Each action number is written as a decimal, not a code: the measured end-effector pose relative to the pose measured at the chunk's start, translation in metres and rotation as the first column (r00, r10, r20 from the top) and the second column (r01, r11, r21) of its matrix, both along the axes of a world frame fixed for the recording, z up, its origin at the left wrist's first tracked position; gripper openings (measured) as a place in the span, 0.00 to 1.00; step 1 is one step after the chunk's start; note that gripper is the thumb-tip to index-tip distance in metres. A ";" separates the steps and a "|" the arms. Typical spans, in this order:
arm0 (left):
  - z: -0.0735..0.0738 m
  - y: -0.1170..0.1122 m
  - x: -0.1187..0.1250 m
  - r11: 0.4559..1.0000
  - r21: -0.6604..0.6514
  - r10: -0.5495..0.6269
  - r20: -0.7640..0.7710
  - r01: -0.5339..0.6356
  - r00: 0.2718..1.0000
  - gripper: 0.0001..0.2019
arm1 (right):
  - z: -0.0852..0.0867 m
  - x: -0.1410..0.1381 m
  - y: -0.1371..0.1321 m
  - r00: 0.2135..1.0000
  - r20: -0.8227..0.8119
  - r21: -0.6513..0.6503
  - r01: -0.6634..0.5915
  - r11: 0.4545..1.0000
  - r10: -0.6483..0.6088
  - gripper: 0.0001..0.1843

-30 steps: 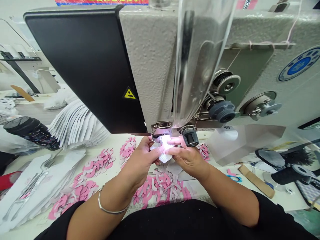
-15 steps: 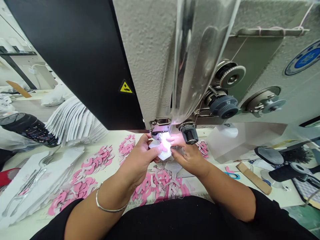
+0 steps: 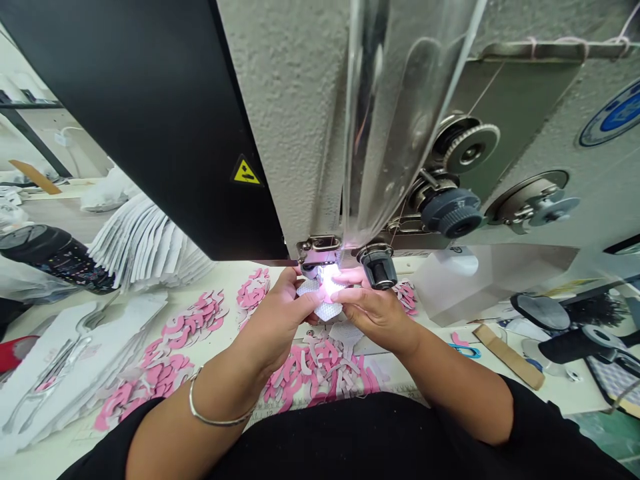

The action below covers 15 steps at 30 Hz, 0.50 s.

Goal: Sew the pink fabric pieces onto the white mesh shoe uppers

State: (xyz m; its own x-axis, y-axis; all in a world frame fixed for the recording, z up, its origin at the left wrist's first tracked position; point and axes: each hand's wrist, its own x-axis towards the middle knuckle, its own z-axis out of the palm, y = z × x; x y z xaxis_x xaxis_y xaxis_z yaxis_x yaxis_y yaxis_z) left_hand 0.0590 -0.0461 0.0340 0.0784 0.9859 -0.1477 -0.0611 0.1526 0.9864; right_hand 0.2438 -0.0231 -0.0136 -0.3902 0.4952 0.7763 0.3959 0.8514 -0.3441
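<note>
Left hand [image 3: 280,307] and right hand [image 3: 377,313] meet at a white textured piece [image 3: 330,311], just below the presser foot [image 3: 320,257] of a grey and black sewing machine [image 3: 295,100]. The left one pinches the piece's left side, thumb on top and fingers beneath; the right one has its fingers at the other side, but the lamp's glare hides whether they grip or merely press. A silver bangle [image 3: 220,423] circles the left wrist. Toward the near edge of the counter [image 3: 585,397], between the forearms, lies a heap of pink and white curved scraps [image 3: 320,370]. More pink pieces [image 3: 195,320] trail off toward the near left corner. Farther left sit a fanned stack of white sheets [image 3: 150,247], a black patterned bottle [image 3: 55,257] near it, and metal tools [image 3: 55,373] lying on flat white sheets. Near the counter's right edge are a black spool [image 3: 570,348], a brown strip [image 3: 507,357] and a small blue tool [image 3: 466,351].
</note>
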 end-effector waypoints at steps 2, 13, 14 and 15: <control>0.000 0.000 0.001 1.000 0.008 0.009 -0.021 -0.009 1.000 0.16 | 0.002 -0.001 0.000 1.000 -0.003 -0.001 -0.001 1.000 0.001 0.12; 0.000 -0.001 0.001 0.999 0.040 0.002 -0.106 0.003 0.994 0.16 | -0.003 0.000 -0.001 0.998 0.055 -0.033 0.035 0.999 -0.033 0.15; 0.000 -0.001 0.001 0.999 0.033 0.007 -0.099 -0.004 0.995 0.16 | -0.002 0.001 -0.001 0.998 0.055 -0.035 0.027 0.999 -0.025 0.15; 0.000 -0.002 0.001 1.000 0.028 0.012 -0.096 -0.009 0.995 0.16 | -0.002 0.001 -0.001 0.999 0.050 -0.035 0.019 0.999 -0.017 0.15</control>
